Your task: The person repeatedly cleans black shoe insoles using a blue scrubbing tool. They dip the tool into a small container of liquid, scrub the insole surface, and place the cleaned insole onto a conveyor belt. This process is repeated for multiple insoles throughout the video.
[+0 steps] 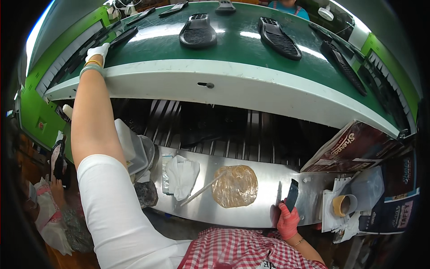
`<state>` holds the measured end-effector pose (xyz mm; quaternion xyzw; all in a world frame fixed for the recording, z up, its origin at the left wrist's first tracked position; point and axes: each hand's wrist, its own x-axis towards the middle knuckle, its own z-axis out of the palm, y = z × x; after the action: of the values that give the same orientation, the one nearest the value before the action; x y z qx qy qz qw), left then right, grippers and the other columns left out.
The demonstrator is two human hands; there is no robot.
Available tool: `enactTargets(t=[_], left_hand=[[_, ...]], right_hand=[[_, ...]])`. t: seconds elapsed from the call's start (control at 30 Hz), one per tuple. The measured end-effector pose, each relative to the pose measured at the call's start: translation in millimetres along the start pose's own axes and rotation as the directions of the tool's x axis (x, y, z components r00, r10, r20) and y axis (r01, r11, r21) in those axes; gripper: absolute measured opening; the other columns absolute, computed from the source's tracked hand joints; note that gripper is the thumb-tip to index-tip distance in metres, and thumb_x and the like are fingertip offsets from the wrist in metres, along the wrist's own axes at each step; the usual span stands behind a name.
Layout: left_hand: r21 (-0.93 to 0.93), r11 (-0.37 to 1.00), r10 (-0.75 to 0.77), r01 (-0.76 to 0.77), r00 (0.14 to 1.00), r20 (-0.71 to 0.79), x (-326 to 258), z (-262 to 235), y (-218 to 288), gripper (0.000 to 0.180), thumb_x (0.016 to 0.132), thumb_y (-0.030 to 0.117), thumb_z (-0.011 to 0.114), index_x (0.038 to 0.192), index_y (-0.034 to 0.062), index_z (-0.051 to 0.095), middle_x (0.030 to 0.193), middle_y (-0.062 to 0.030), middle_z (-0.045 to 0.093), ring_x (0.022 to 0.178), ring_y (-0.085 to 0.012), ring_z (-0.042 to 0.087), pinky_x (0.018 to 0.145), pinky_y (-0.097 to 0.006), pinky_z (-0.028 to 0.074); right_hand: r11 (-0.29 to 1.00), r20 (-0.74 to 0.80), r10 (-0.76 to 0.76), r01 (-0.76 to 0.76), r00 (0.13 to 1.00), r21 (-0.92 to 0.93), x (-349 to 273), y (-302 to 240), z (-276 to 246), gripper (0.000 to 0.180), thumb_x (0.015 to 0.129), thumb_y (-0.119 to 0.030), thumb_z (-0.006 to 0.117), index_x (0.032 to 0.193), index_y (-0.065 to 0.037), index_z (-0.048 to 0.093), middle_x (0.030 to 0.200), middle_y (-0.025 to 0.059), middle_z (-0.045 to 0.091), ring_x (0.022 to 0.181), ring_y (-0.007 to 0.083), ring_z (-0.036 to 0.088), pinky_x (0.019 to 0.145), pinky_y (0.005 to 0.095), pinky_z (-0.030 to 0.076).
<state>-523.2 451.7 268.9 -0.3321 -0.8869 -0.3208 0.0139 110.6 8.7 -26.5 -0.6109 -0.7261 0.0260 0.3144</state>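
Observation:
My left hand (pixel 97 52), in a white glove, reaches far out to the left side of the green belt. Its fingers close at the near end of a black shoe sole (pixel 124 36); the fingertips are partly hidden. Low on the right, my right hand (pixel 288 221) wears a pinkish-red glove. It grips a dark, flat, narrow piece (pixel 292 196) that stands up from the fist, in front of the metal shelf (pixel 233 218). Other black soles lie on the belt, among them a middle sole (pixel 198 31) and a right sole (pixel 278 38).
A white rail (pixel 251 75) edges the belt. On the shelf are a plastic-wrapped brown round item (pixel 234 186), a thin stick (pixel 201 190) and white cloth (pixel 182 175). Clear containers (pixel 134 148) stand left; a cup (pixel 344 205) and cardboard (pixel 349 145) are right. A person (pixel 289 8) is beyond the belt.

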Motion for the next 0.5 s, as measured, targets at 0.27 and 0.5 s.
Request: enactTargets(t=[0.27,0.5], left_hand=[[-0.519,0.844,-0.056,0.134,0.985,0.164,7.9,-11.9,-15.0,0.077,0.073,0.053,0.065,0.126,-0.0014,0.052,0.130,-0.0191,0.051,0.124,-0.0295,0.046,0.101,-0.035,0.035],[-0.100,0.915,0.403,-0.391,0.898,0.176,-43.8,-4.0,3.2,0.090,0.072,0.060,0.064,0.139,0.0057,0.038,0.140,-0.0185,0.041,0.130,-0.0314,0.038,0.107,-0.034,0.028]], right_hand=[[0.999,0.015,-0.026,0.026,1.000,-0.023,-0.9,5.0,1.8,0.038,0.074,0.004,0.058,0.109,-0.012,0.061,0.101,0.0177,0.063,0.086,0.0363,0.061,0.074,0.0411,0.051],[0.999,0.006,-0.030,0.030,1.000,0.026,-2.1,6.8,-0.4,0.041,0.073,0.004,0.058,0.111,-0.012,0.060,0.104,0.0179,0.062,0.089,0.0367,0.060,0.075,0.0420,0.051]])
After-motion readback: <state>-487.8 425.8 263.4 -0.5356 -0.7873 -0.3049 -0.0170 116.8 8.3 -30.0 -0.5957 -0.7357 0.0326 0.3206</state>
